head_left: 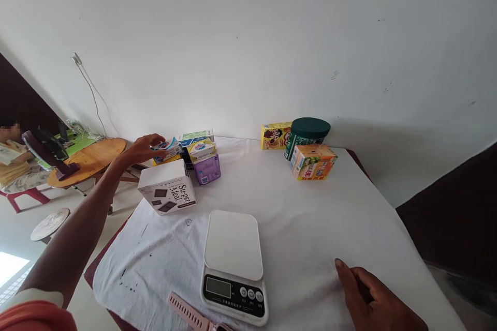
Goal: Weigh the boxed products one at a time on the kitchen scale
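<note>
My left hand [143, 150] reaches to the far left of the table, its fingers closed on a small blue-and-white pack [170, 146] above a yellow box [166, 158]. Close by stand a white "Su-per Meal" box [169, 186], a yellow-and-white box [202, 150] and a purple pack [207, 169]. A white kitchen scale [233, 243] lies in front of me; nothing sits on its plate and its display looks blank. To the right of the scale, my right hand [378, 300] rests low over the cloth, fingers curled and thumb forward, holding nothing.
By the wall stand a yellow biscuit box [275, 136], a dark green tub [309, 129] and an orange carton [313, 162]. A pink-strapped watch [190, 313] lies at the near edge. A person [15, 160] sits at far left beside a wooden table [89, 160].
</note>
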A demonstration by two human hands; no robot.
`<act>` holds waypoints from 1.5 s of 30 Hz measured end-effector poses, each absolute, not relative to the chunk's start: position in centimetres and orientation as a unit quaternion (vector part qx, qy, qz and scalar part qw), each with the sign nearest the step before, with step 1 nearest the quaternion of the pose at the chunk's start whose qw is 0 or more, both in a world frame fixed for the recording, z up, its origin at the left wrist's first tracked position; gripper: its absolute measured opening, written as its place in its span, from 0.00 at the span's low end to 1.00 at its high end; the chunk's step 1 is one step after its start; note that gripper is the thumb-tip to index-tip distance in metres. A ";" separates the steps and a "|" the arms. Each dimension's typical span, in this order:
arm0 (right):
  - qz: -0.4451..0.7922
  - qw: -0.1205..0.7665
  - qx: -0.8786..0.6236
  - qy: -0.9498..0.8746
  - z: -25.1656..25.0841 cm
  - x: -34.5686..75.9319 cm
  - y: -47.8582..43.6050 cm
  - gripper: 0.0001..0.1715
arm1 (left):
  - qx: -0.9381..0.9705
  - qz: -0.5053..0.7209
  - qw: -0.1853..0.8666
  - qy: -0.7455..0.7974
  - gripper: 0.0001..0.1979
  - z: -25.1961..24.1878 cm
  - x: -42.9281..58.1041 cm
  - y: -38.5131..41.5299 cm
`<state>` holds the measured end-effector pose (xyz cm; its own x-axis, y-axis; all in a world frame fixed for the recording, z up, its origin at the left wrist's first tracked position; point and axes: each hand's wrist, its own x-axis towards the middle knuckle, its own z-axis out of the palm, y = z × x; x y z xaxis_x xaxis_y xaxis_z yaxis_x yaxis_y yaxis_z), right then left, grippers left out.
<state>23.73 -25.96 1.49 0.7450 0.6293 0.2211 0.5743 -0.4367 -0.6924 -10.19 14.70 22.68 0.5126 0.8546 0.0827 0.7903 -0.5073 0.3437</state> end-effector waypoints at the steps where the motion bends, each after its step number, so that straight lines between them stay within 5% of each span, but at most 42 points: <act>1: 0.023 0.400 -0.845 -0.354 1.5 23.7 -25.9 0.33 | 0.859 0.118 0.127 0.482 0.34 22.8 -10.2 14.6; 8: -0.015 0.409 -0.845 -0.345 1.0 23.5 -25.5 0.35 | 0.898 0.232 -0.023 0.373 0.36 24.9 -4.4 8.0; 15: -0.050 0.419 -0.833 -0.358 0.7 23.3 -25.5 0.31 | 0.966 0.188 0.081 0.156 0.30 20.2 11.1 -0.9; 25: -0.100 0.427 -0.819 -0.371 0.4 23.4 -25.4 0.28 | 0.968 0.111 0.103 0.201 0.29 13.6 28.9 2.0; 45: -0.118 0.421 -0.817 -0.376 -0.1 23.5 -25.1 0.27 | 0.955 0.049 0.207 0.208 0.27 13.2 23.9 2.0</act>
<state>23.51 -25.14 -0.13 0.6894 0.5149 0.5095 0.7137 -0.3625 -0.5993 23.91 1.99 13.18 0.9089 0.4169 0.0068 0.3768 -0.8281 0.4150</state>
